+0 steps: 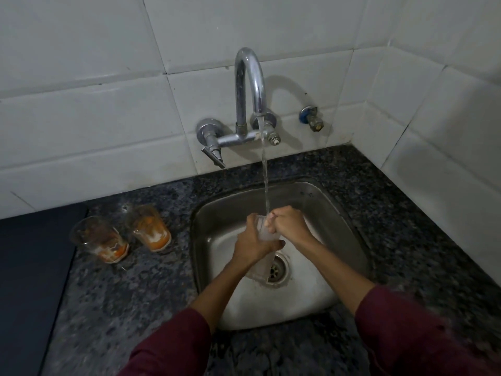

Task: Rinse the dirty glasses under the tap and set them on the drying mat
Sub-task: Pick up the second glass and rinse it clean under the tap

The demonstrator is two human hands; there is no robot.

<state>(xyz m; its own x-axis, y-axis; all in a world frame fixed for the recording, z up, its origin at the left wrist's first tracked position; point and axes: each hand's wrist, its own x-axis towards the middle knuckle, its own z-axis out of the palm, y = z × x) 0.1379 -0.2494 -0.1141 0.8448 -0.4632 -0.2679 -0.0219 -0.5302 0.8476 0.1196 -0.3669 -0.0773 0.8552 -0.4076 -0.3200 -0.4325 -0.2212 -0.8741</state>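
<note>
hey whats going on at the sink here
A person is rinsing a glass over the sink under the running tap. The left hand grips the glass while the right hand works at its rim. Two dirty glasses with orange residue wait on the counter, beside the dark drying mat, which holds none yet.

Blue-capped valve (311, 118) on white tile wall (108, 118), granite ctr (135, 294).

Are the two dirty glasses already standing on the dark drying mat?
No, both dirty glasses stand on the granite counter, beside the drying mat.
</note>
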